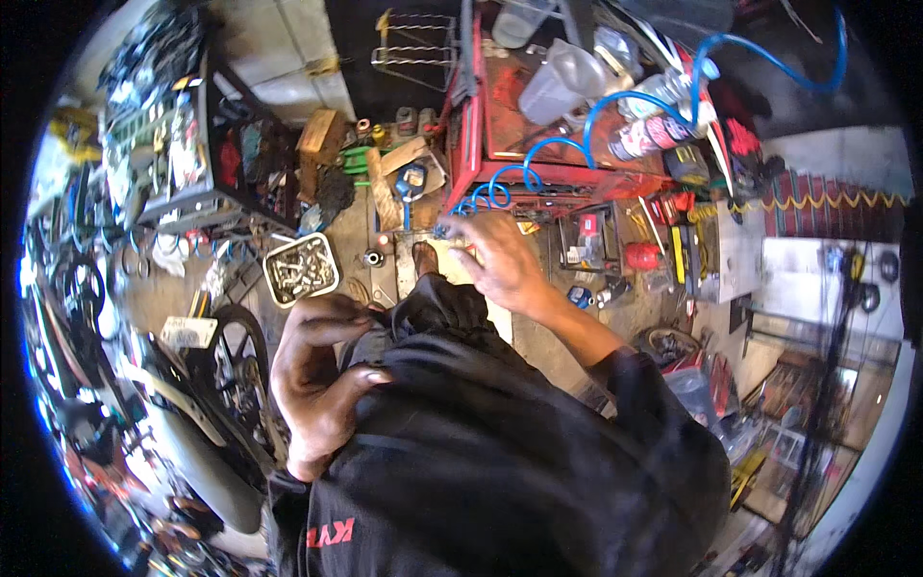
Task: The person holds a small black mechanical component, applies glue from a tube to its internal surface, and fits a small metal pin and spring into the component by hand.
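Cabinet [505, 120] upper centre-right; jug [556, 88] and bottle [654, 137] on top, hose [554, 141] running across its front. Wire rack [413, 43] top centre, left of cabinet. Shelving [205, 197] upper left. Tray [334, 260] left of centre, metal parts [303, 269] inside. Motorcycle [197, 452] lower left. Left hand [322, 385] below tray, right hand [505, 260] below cabinet.

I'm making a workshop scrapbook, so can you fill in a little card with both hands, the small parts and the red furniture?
Left hand: loosely curled, thumb apart, beside black fabric clothing
Right hand: near the coiled blue hose; grip unclear
Small parts: metallic, inside a white-rimmed rectangular tray
Furniture: red metal cabinet, translucent plastic jug on top
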Motion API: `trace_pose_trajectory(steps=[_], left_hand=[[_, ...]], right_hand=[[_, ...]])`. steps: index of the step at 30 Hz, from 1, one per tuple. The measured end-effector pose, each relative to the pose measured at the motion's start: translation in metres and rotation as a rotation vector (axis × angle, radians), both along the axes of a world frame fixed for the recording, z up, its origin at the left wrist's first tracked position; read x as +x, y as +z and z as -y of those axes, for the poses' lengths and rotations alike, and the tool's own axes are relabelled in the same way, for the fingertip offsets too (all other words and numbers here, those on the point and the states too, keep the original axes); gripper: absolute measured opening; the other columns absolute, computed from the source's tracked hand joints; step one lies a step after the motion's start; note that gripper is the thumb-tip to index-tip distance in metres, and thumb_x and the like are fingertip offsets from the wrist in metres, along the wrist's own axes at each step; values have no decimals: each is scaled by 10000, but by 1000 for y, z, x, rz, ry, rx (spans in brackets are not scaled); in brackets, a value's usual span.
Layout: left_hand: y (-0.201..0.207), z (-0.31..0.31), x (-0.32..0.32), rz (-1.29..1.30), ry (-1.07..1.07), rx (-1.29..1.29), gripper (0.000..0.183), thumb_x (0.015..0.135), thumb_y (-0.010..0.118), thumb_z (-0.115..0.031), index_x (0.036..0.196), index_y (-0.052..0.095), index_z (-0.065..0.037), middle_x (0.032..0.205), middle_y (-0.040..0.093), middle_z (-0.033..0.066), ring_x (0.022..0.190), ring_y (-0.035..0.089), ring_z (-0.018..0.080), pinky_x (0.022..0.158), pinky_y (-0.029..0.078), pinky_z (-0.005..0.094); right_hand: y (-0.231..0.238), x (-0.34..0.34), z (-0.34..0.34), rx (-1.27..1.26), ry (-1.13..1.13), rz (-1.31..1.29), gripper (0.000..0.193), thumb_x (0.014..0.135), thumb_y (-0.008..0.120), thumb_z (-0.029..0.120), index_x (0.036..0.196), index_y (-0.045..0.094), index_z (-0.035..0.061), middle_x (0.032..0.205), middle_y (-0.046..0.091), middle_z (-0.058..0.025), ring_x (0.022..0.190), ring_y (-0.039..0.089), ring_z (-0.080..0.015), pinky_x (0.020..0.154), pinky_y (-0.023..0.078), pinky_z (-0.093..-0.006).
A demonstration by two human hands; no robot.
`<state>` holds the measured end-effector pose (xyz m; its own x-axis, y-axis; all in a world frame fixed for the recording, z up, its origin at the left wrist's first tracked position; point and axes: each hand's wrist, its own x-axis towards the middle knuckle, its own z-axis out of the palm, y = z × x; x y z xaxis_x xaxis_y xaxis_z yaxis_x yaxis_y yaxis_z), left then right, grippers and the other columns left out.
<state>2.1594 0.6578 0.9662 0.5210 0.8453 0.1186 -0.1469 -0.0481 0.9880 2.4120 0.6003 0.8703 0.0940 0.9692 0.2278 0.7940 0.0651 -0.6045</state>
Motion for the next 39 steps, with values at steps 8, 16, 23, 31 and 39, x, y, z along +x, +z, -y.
trace_pose_trajectory(steps=[8,16,23,31,39], left_hand=[[-14,-4,16,-117,119,-127,421,630,791,8,1009,608,37,1063,553,120,1063,537,243,971,400,361],[-28,-26,52,-165,85,-137,459,676,832,-144,1037,606,27,1106,573,107,1026,552,205,917,431,323],[-27,-44,93,-249,30,-208,429,626,829,-50,994,621,27,1085,569,123,1057,545,241,961,392,349],[-36,-42,114,-264,175,-298,418,628,806,-43,991,616,35,1089,566,131,1060,545,243,969,395,364],[-37,-51,129,-250,116,-258,436,616,802,9,1006,612,44,1095,574,129,1080,545,245,985,384,352]], right_hand=[[-35,80,20,169,-514,191,209,880,657,192,742,595,47,609,588,-149,580,578,-356,575,436,-453],[-30,190,34,119,-757,294,108,809,691,87,899,674,31,840,650,-166,791,603,-362,722,467,-451],[-37,203,25,61,-761,157,135,834,661,70,962,693,43,929,664,-174,882,629,-340,789,484,-405],[-16,243,32,-168,-748,392,165,824,644,38,976,709,32,932,674,-181,844,650,-337,760,501,-419],[-11,225,11,-179,-650,272,141,813,684,79,941,711,24,910,674,-162,845,632,-327,789,488,-437]])
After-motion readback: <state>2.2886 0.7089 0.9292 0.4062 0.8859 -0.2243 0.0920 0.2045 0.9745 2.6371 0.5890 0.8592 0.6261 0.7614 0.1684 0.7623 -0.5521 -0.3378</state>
